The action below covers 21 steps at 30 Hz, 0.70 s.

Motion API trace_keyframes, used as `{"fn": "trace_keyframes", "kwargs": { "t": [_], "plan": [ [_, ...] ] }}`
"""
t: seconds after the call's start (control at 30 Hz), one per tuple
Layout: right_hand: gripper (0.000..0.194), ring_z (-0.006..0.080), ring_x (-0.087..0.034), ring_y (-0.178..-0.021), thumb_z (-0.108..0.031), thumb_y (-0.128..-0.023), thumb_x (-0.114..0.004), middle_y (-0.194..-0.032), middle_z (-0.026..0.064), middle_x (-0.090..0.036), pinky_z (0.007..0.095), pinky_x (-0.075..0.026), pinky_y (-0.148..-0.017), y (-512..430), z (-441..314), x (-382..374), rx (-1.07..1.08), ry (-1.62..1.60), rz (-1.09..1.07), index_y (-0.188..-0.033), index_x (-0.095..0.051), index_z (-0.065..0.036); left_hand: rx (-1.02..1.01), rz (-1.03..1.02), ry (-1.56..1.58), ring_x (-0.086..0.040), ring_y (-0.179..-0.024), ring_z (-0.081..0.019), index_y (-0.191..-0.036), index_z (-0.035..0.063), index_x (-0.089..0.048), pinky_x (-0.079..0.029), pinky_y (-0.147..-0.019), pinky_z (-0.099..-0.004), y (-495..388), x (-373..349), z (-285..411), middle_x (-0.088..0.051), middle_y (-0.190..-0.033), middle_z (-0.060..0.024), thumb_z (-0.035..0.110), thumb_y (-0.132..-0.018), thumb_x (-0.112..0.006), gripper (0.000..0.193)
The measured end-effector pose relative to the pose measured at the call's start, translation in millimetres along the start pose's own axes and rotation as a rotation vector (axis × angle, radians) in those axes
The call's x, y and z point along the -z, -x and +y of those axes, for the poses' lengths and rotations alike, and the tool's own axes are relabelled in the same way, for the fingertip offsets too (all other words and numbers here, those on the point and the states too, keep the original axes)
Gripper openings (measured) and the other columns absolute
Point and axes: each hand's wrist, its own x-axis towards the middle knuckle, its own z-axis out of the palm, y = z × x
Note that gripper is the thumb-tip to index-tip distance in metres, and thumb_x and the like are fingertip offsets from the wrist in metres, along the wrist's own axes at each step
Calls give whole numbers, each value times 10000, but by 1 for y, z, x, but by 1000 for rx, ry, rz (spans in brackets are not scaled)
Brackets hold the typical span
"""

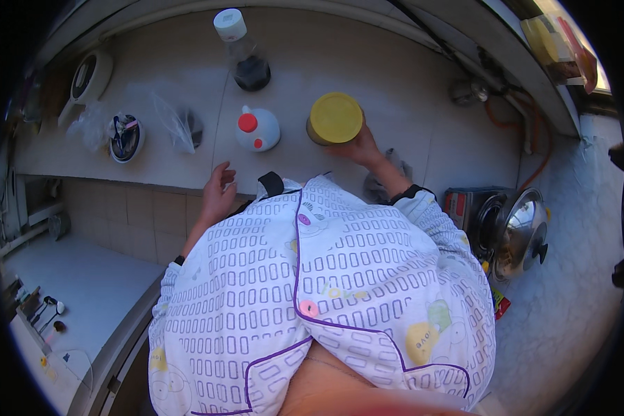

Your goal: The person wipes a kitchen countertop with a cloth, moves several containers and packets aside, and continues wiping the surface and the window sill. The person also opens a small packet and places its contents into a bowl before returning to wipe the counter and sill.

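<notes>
A round container with a yellow lid [336, 117] stands on the pale counter, and my right hand [361, 145] is wrapped around its right side. The lid hides most of its body. My left hand [221, 187] hovers at the counter's front edge, fingers loosely apart and holding nothing. Left of the container stands a white plastic jug [264, 132] with a red cap. Behind the jug is a clear bottle [252, 73] with a white cap and dark contents. A grey cloth or bag [382, 184] lies partly hidden behind my right forearm.
On the left are a clear plastic bag [179, 127], a white bowl of small items [126, 139] and a white handled device [89, 78]. Toward the right stand a box [456, 208] and a metal pot lid [522, 234]. An orange hose [546, 156] runs down nearby.
</notes>
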Motion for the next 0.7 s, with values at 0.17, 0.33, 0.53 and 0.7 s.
{"fn": "trace_keyframes", "kwargs": {
  "t": [0.17, 0.33, 0.53, 0.7],
  "plan": [
    [958, 296, -465, -1306, -216, -633, -906, -1394, 111, -483, 391, -385, -1095, -1, -18, 0, -80, 161, 27, -1422, -372, -116, -38, -41, 64, -596, -1120, -256, -1410, 40, -427, -469, -964, -375, -3, 1, -16, -609, -1242, -169, 25, -872, -581, 559],
    [916, 276, -467, -1311, -194, -647, -900, -1389, 104, -497, 385, -393, -1091, -2, -49, 10, -130, 103, 131, -1411, -402, -114, -27, -54, 96, -600, -1077, -235, -1404, 35, -436, -480, -938, -359, -14, -3, -24, -622, -1187, -154, -15, -862, -558, 558],
    [823, 215, -490, -1288, -64, -683, -855, -1348, 63, -539, 376, -407, -1080, -23, -101, 74, 75, -13, 223, -1392, -437, -92, -28, -12, 30, -602, -1015, -199, -1379, 18, -461, -494, -881, -327, -17, -2, -27, -628, -1159, -155, -18, -850, -565, 541],
    [650, 165, -550, -1193, -9, -756, -804, -1276, 50, -591, 347, -444, -1044, -60, -179, 177, 348, -113, 356, -1328, -496, -48, -24, -54, 44, -598, -989, -187, -1370, 23, -471, -492, -873, -319, -14, -3, -20, -626, -1149, -137, -11, -852, -573, 529]
  ]
}}
